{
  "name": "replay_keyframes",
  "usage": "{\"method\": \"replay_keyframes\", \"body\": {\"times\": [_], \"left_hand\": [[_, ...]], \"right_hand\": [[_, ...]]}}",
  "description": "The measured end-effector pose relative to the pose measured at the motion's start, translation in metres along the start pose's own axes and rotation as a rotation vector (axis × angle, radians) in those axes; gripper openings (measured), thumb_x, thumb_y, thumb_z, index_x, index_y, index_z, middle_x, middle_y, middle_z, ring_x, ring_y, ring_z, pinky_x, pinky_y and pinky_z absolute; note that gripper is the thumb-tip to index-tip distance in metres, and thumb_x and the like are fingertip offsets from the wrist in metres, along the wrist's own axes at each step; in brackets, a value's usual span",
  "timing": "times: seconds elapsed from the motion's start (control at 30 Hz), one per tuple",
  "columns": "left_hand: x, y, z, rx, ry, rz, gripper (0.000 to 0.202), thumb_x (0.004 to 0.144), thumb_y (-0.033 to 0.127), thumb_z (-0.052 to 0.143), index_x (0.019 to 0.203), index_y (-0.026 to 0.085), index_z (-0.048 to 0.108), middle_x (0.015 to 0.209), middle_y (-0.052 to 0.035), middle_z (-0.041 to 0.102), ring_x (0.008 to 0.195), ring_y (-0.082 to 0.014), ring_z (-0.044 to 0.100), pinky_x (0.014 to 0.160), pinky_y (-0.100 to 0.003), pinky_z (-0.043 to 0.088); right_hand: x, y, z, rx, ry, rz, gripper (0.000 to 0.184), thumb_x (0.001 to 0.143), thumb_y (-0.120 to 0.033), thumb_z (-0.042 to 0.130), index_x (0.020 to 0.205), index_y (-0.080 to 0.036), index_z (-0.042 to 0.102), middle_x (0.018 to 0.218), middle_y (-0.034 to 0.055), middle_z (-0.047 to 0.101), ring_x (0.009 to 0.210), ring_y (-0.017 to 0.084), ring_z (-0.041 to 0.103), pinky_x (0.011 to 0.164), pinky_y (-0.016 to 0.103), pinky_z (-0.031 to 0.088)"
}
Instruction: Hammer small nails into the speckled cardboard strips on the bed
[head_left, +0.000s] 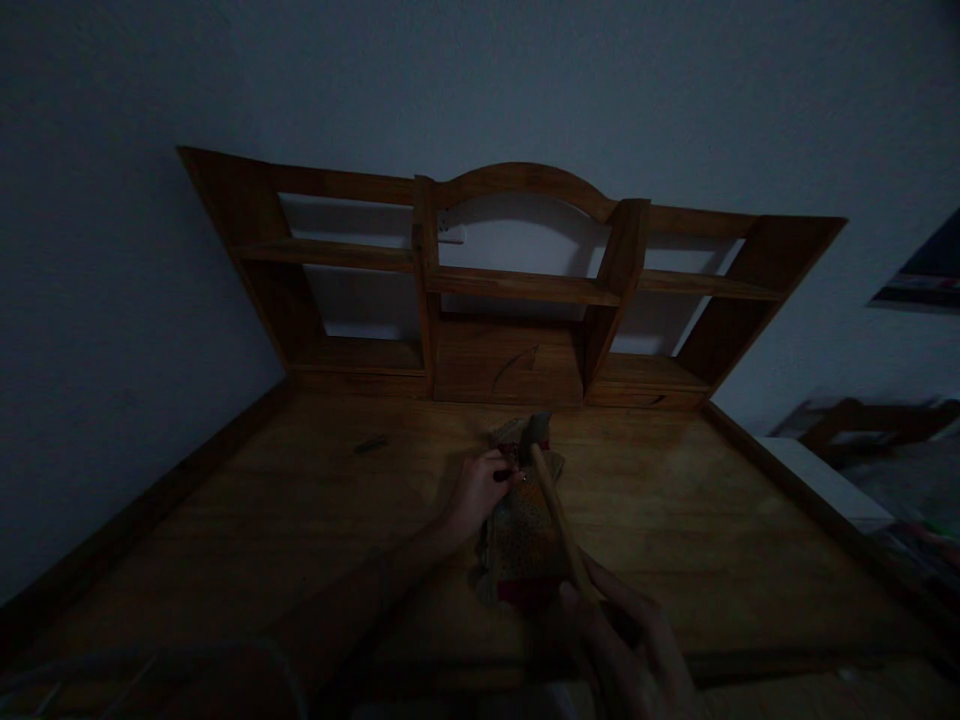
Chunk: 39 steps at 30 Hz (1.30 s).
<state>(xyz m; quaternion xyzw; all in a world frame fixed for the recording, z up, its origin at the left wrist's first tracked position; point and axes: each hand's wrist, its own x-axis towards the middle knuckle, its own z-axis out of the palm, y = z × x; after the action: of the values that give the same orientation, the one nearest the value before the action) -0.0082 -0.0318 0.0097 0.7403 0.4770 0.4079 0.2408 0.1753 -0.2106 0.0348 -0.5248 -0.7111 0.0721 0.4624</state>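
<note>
A hammer [555, 505] with a pale wooden handle and a dark head [535, 430] is in my right hand [630, 650], whose fingers wrap the handle's near end. Its head hovers over the far end of a patterned piece of cloth [521, 535] lying on the wooden desk [300, 520]. My left hand [480, 492] rests at the cloth's left edge, fingers pinched together on something small and dark that I cannot make out, just left of the hammer head. The scene is very dim.
A wooden hutch with shelves [517, 285] stands at the back of the desk against the wall. A small dark object [370, 444] lies on the desk to the left. A raised wooden rim [810, 500] runs along the desk's right side, with dark furniture beyond.
</note>
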Motion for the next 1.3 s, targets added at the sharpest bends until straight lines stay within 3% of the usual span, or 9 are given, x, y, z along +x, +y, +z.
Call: {"method": "replay_keyframes", "body": {"times": [0.37, 0.57, 1.07, 1.3], "left_hand": [[0.002, 0.0, 0.004, 0.025, 0.008, -0.049, 0.02, 0.078, 0.037, 0.062, 0.078, 0.019, 0.073, 0.084, -0.0024, 0.068, 0.076, -0.0145, 0.063, 0.07, -0.023, 0.046], [0.0, 0.002, -0.001, 0.075, -0.015, -0.034, 0.014, 0.079, 0.026, 0.061, 0.078, 0.018, 0.072, 0.083, -0.0017, 0.067, 0.074, -0.0135, 0.062, 0.066, -0.021, 0.045], [0.001, -0.002, 0.004, 0.048, 0.009, -0.095, 0.018, 0.078, 0.033, 0.062, 0.081, 0.019, 0.073, 0.086, -0.0027, 0.068, 0.075, -0.0145, 0.063, 0.071, -0.024, 0.047], [0.0, 0.002, 0.001, 0.049, -0.005, -0.03, 0.016, 0.08, 0.029, 0.06, 0.078, 0.019, 0.072, 0.083, -0.0018, 0.067, 0.074, -0.0134, 0.062, 0.066, -0.021, 0.046]], "right_hand": [[0.01, -0.012, -0.008, -0.011, 0.006, 0.029, 0.026, 0.083, -0.038, 0.057, 0.099, -0.025, 0.073, 0.115, 0.0085, 0.064, 0.092, 0.025, 0.065, 0.073, 0.031, 0.056], [0.009, -0.013, -0.005, -0.052, -0.031, 0.062, 0.026, 0.08, -0.041, 0.059, 0.098, -0.027, 0.073, 0.109, 0.0042, 0.067, 0.09, 0.025, 0.065, 0.074, 0.031, 0.056], [-0.001, -0.005, -0.002, 0.009, 0.07, 0.0, 0.028, 0.079, -0.027, 0.058, 0.104, -0.03, 0.071, 0.124, 0.0069, 0.058, 0.097, 0.026, 0.062, 0.074, 0.035, 0.055], [0.007, -0.015, -0.004, 0.054, -0.011, 0.114, 0.027, 0.077, -0.04, 0.061, 0.095, -0.025, 0.074, 0.113, 0.006, 0.066, 0.091, 0.026, 0.065, 0.074, 0.033, 0.056]]}}
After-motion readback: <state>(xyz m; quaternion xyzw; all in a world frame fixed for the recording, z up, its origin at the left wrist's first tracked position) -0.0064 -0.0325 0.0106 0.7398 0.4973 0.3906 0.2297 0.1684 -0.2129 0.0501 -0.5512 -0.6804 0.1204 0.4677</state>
